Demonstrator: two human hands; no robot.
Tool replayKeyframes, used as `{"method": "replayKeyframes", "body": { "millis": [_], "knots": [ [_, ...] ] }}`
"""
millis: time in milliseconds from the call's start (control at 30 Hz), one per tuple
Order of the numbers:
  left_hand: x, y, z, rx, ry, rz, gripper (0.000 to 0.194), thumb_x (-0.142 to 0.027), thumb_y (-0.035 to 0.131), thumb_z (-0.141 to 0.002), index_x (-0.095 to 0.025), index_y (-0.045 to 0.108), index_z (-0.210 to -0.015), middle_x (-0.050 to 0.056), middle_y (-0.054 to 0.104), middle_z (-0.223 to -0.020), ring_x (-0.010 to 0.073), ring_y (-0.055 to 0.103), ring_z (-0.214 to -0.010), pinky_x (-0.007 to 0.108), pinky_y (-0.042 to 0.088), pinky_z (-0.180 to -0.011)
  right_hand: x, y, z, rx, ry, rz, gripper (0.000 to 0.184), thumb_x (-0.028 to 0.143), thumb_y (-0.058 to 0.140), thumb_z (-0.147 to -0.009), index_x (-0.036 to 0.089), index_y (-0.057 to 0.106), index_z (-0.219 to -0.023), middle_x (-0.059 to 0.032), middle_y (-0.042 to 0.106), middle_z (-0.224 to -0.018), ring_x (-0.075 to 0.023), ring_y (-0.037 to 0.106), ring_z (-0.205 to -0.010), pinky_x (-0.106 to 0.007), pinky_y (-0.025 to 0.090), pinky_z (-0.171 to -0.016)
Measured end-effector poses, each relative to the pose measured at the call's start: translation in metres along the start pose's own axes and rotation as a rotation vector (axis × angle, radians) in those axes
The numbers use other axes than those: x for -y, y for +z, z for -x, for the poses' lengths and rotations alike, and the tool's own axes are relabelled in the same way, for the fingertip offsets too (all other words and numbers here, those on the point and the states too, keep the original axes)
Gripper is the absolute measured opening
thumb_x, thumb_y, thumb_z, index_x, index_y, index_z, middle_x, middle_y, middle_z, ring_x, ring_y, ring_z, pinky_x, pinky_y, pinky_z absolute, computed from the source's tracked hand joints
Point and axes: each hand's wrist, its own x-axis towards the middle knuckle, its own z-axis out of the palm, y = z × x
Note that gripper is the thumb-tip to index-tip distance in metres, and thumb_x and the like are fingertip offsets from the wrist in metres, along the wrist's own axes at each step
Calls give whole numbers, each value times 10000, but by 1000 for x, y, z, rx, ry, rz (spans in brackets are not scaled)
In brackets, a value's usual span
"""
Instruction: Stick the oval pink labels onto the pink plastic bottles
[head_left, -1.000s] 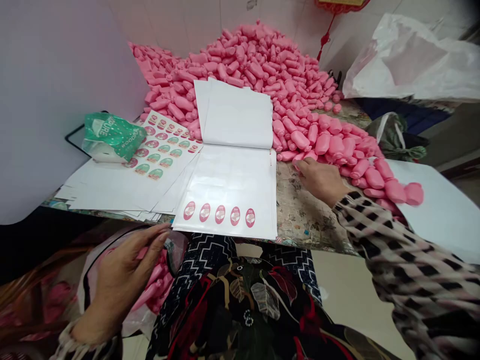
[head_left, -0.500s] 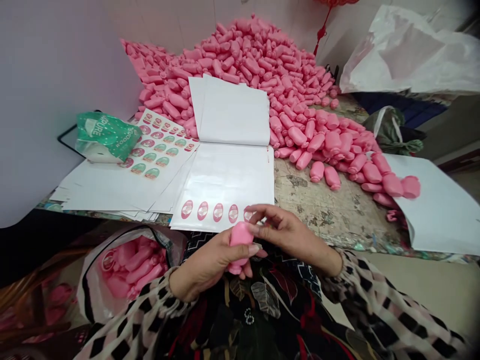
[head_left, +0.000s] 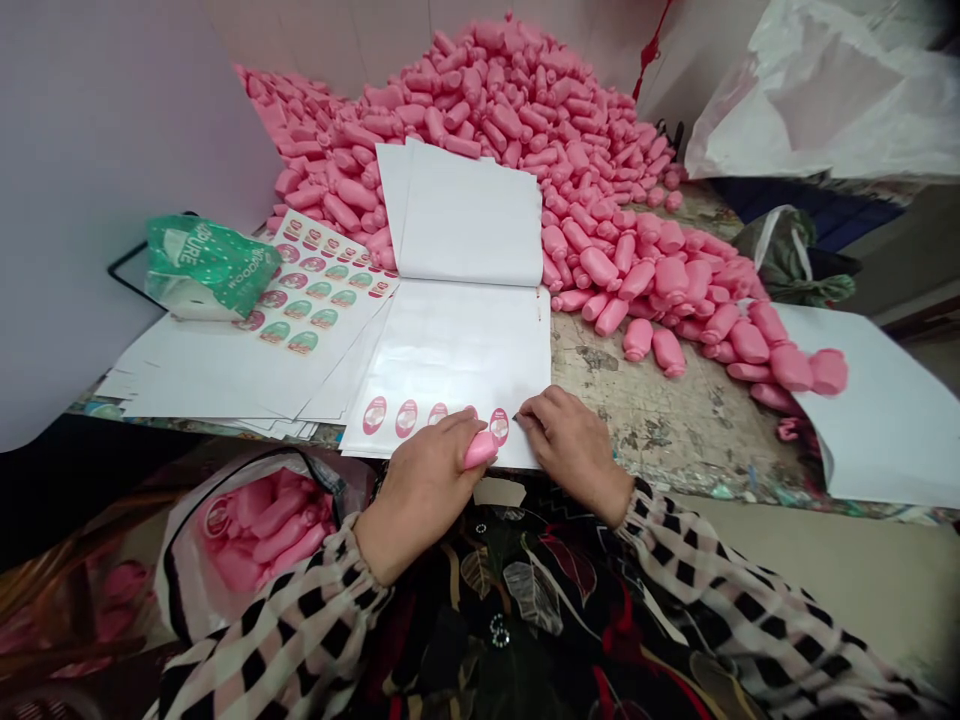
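Note:
My left hand (head_left: 431,485) is wrapped round a small pink plastic bottle (head_left: 481,450), of which only one end shows past the fingers. It rests over the lower edge of a white sticker sheet (head_left: 465,350), covering part of its row of oval stickers. My right hand (head_left: 574,445) is at the sheet's lower right corner, its fingers pinched together beside the last pink oval sticker (head_left: 499,426). A tiny dark tip shows at those fingers; what it is I cannot make out.
A large heap of pink bottles (head_left: 517,120) covers the back of the table. Sheets of round stickers (head_left: 322,290) and a green plastic bag (head_left: 214,265) lie left. Below, a white bag (head_left: 180,560) holds more bottles. A white sheet (head_left: 892,410) hangs over the right edge.
Both hands have moved forward from in front of my body to the sheet's lower edge. My right hand has left the bottle, which stays in my left hand, now turned palm down.

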Motion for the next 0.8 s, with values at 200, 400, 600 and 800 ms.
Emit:
{"method": "replayKeyframes", "body": {
  "millis": [200, 400, 600, 800],
  "knots": [
    [2, 14, -3, 19, -54, -229, 308, -353, 444, -896, -227, 582, -1141, 76, 544, -1325, 264, 611, -1051, 424, 517, -800, -2, -2, -5, 39, -37, 46, 227, 305, 423, -932, 216, 627, -888, -37, 576, -876, -166, 534, -828, -278, 336, -658],
    [-2, 13, -4, 17, -57, -307, 302, -364, 438, -899, -228, 596, -1118, 48, 567, -1303, 277, 647, -939, 426, 531, -712, -6, -4, -6, 72, -54, -24, 210, 302, 451, -918, 216, 638, -875, -28, 587, -873, -154, 541, -821, -268, 330, -644],
    [0, 14, -4, 13, -49, -310, 285, -335, 489, -877, -229, 588, -1123, 45, 555, -1316, 263, 641, -947, 410, 528, -732, -4, 0, -1, 51, -24, -128, 192, 290, 462, -913, 214, 632, -867, -19, 569, -852, -148, 543, -805, -262, 341, -638],
    [1, 16, -3, 13, -41, -320, 279, -333, 485, -877, -246, 577, -1125, 34, 565, -1305, 270, 640, -937, 416, 529, -705, 6, 12, 10, -27, 96, -237, 184, 291, 456, -917, 204, 613, -877, -30, 548, -885, -148, 537, -784, -268, 373, -665]
  ]
}}
